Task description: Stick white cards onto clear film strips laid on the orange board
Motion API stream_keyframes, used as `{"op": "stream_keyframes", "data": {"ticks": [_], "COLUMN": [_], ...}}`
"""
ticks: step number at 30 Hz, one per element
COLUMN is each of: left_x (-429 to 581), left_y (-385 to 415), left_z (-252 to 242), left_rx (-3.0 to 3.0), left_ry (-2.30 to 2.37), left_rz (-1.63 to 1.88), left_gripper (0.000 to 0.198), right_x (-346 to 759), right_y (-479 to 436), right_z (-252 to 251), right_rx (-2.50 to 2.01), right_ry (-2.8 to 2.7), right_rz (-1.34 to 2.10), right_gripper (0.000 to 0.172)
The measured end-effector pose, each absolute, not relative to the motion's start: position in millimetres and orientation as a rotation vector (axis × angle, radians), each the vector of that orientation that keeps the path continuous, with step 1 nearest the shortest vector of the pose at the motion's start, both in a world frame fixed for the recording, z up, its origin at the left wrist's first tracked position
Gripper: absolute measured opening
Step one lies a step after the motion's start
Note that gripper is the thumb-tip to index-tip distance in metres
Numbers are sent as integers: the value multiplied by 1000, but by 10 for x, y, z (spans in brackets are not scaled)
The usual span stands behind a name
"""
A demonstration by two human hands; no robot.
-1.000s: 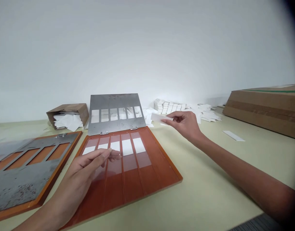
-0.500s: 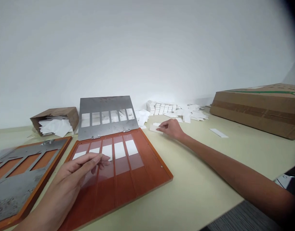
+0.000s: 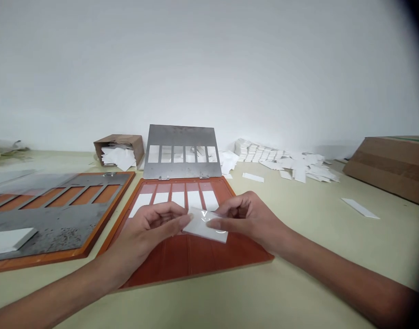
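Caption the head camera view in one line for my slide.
Left hand and right hand hold a glossy white strip above an orange tray lined with white strips.

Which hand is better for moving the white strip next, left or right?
Probably the right hand: its fingers reach over the white strip, while the left hand seems to meet only the strip's edge.

Left hand (image 3: 144,233) and right hand (image 3: 248,219) low over orange tray (image 3: 192,260); white sheet (image 3: 204,227) fills the gap between them. Forward path blocked by raised metal plate (image 3: 182,148). Passage runs right across desk (image 3: 308,269) toward cardboard box (image 3: 390,171); paper strip (image 3: 360,208) lies along it.
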State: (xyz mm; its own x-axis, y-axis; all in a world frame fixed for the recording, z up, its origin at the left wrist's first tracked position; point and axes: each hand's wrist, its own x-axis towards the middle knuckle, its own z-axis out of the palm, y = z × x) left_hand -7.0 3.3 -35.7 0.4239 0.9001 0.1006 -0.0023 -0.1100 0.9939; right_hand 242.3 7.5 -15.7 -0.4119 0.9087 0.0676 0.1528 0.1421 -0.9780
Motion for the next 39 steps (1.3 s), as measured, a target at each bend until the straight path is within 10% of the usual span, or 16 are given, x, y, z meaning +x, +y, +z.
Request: {"op": "stream_keyframes", "data": {"ticks": [23,39], "left_x": [-17,-12], "left_y": [28,-70], "left_z": [-326,-279], "left_rx": [1674,2087], "left_ry": [967,1275], "left_rz": [861,859], "left_gripper": [19,35], "right_x": [2306,2902], "right_y": [59,390], "right_z": [-271,89], "right_rx": [-798,-1077], "right_ry": [-1538,-1650], "right_rz": [1689,471], "right_gripper": [33,20]}}
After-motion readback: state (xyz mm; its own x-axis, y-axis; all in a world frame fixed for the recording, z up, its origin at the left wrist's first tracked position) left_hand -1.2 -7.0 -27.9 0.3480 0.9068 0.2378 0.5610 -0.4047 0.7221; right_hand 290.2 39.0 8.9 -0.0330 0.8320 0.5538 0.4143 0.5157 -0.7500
